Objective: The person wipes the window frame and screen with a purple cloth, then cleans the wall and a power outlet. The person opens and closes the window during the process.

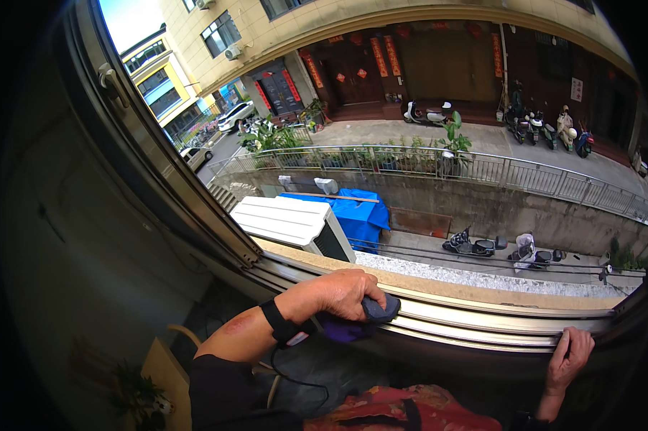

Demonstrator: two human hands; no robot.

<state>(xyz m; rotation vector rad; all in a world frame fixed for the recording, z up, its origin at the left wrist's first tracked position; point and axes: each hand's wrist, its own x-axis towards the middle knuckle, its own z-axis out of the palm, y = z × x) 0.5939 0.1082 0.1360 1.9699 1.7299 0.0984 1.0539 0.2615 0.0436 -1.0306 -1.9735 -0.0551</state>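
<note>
My left hand presses a folded dark grey-blue cloth onto the metal sliding-window track. A purple part, perhaps of the same cloth, hangs in shadow below the hand. Around the left wrist is a black strap with a small device, and a black cable runs down from it. Farther right, my right hand curls its fingers over the inner edge of the track, near the right end of the opening.
A window sash with a handle stands at the left. Outside, beyond a stone ledge, are a white air-conditioner unit, a blue tarpaulin and parked scooters. Indoors at lower left are a wooden piece of furniture and a plant.
</note>
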